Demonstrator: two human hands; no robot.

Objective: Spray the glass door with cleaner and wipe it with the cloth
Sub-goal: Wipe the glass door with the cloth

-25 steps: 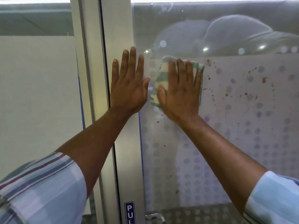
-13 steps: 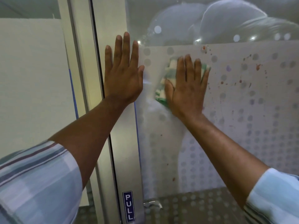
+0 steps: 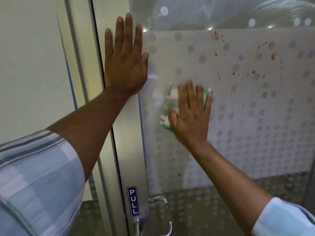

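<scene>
The glass door (image 3: 247, 116) fills the right of the view, frosted with a dot pattern and spattered with reddish-brown specks on its upper right. My right hand (image 3: 191, 114) lies flat on the glass, pressing a green-and-white checked cloth (image 3: 168, 106) against it; the cloth shows at the fingers' left and top. My left hand (image 3: 125, 60) is spread flat with fingers apart on the door's metal frame (image 3: 131, 142), up and to the left of the cloth, holding nothing. No spray bottle is in view.
A blue PULL sign (image 3: 133, 201) sits low on the frame, above a metal lever handle (image 3: 153, 227). A pale wall panel (image 3: 34, 74) stands left of the door frame. Reflections show in the clear upper glass.
My right hand has slid the cloth down the glass, away from the frosted band's top edge. The left hand stays pressed on the frame. The camera has tilted down, showing the handle.
</scene>
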